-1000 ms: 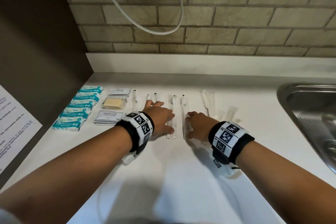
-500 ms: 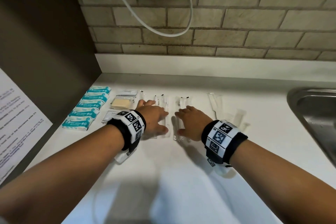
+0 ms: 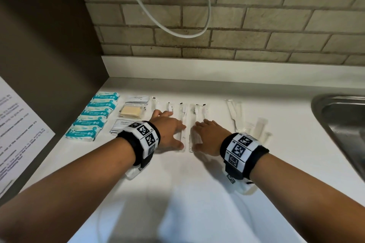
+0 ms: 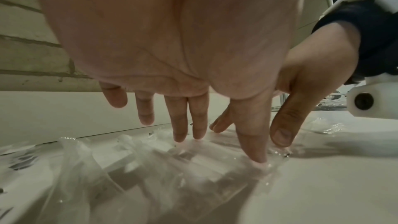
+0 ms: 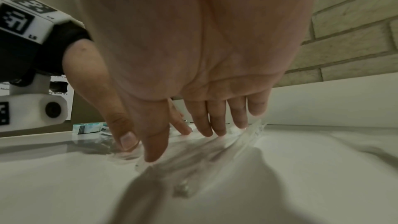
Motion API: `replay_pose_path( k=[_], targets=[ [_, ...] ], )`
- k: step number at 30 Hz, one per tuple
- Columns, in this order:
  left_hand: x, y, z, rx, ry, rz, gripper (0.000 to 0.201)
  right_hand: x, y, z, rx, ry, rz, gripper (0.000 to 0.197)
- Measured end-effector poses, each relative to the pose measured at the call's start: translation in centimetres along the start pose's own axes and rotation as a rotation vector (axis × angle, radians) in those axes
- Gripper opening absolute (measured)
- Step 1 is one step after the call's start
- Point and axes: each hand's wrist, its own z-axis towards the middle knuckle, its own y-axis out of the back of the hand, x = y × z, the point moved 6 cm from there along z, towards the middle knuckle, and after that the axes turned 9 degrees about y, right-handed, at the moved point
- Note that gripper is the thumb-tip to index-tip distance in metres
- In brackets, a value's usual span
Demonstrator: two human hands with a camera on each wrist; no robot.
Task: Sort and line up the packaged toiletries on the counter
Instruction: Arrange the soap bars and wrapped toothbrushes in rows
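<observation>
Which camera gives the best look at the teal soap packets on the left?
The head view: the teal soap packets lie in a column beside the dark side wall, all visible. The right wrist view catches only one packet end beyond the left hand. The left wrist view shows none.

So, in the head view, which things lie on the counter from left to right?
Teal packets → soap bar → left hand → right hand → clear-wrapped pieces → sink.
</observation>
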Motion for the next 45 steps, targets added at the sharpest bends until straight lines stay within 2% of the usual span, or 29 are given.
replay_pose_path(
  k=[4,8,13,16,28,33,35,41,45],
  targets=[
    [-0.1,0.3,-0.2,-0.012,-0.006,-0.017,0.073,-0.4,0.7,-0.5,-0.046,-0.011,0.007,0.073],
    [-0.8,1.1,0.1,-0.08,-0.021,-0.104,0.073,-2.1,1.3,-1.1,-0.054,-0.084,0.018,0.068],
    [-3.2,0.7,1.0,-0.001,-0.052,-0.032,0.076,-2.9,0.8,-2.0,0.035,-0.136,0.044,0.068],
    [-3.8,-0.6,1.6,0.046,-0.059,0.012,0.08,-3.2,0.6,-2.2,0.03,-0.177,0.056,0.07],
    [-4.1,-0.7,1.8,0.032,-0.052,0.013,0.081,-3.5,0.6,-2.2,0.047,-0.195,0.069,0.072],
    [-4.2,-0.1,1.5,0.018,-0.05,-0.029,0.081,-3.2,1.0,-2.2,0.012,-0.182,0.045,0.07],
    [-3.6,0.2,1.5,-0.006,-0.035,-0.063,0.079,-2.8,1.4,-1.9,-0.027,-0.158,0.01,0.066],
    [1.5,3.1,0.7,-0.118,0.11,-0.131,0.051,0.7,2.7,-0.1,-0.132,-0.02,-0.006,0.063],
    [5.6,2.8,0.5,-0.097,0.189,-0.051,0.051,3.8,2.5,1.9,-0.121,0.071,-0.046,0.059]
  ],
)
